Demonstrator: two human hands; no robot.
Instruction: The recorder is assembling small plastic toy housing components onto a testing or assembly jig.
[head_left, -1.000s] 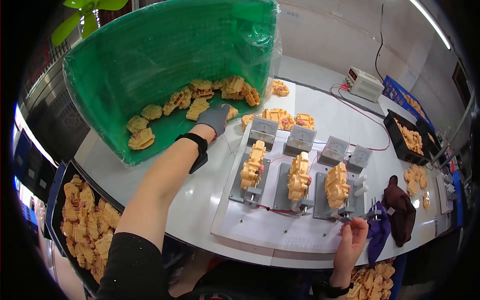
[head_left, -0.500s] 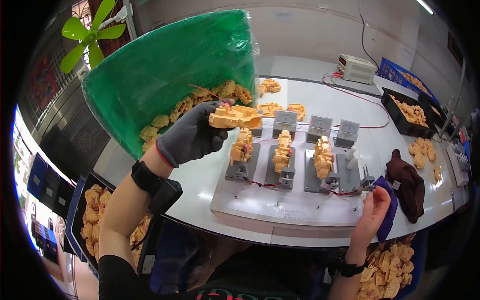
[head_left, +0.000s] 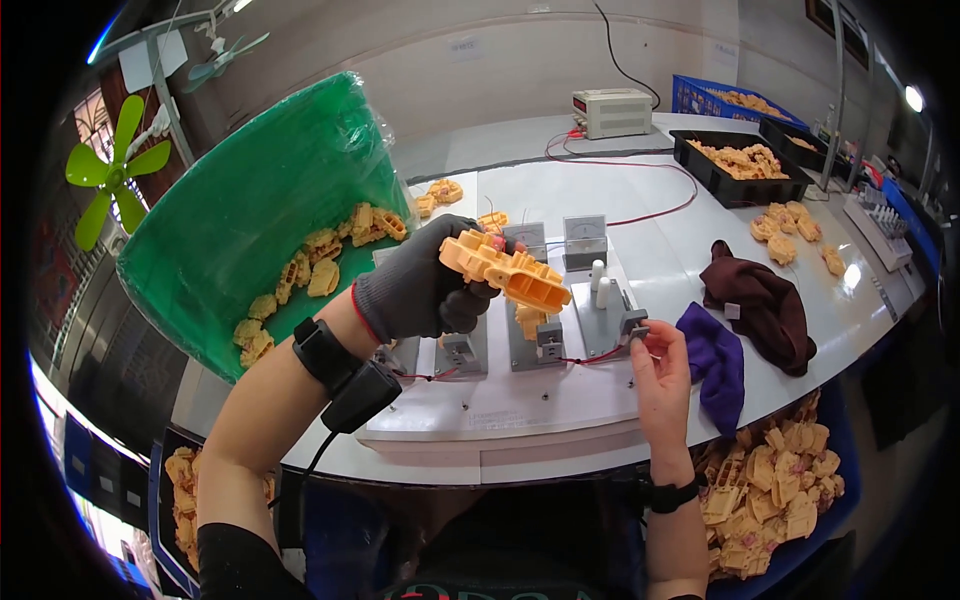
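My left hand (head_left: 412, 285), in a dark grey glove, is closed on an orange-yellow moulded plastic housing (head_left: 512, 272), held tilted above the row of test fixtures. My bare right hand (head_left: 662, 385) is at the rightmost fixture (head_left: 595, 325), thumb and fingertips closed on its small grey end block (head_left: 634, 321). White pegs (head_left: 601, 288) stand on that fixture, which carries no housing. On the fixture to its left sits another orange-yellow housing (head_left: 529, 318), partly hidden by the held one. Analogue meters (head_left: 585, 240) stand behind the fixtures. My left arm covers much of the left fixtures.
A green plastic-lined bin (head_left: 270, 170) with housings stands at the left. Purple (head_left: 715, 365) and brown cloths (head_left: 760, 305) lie right of my right hand. Farther back are a power supply (head_left: 613, 113) with a red cable and a black tray (head_left: 740, 190). A blue tub (head_left: 830, 470) holds more housings.
The view has swung to the right. My left hand has carried the housing rightward over the fixtures, tilting it. My right hand stays at the rightmost fixture's end block.
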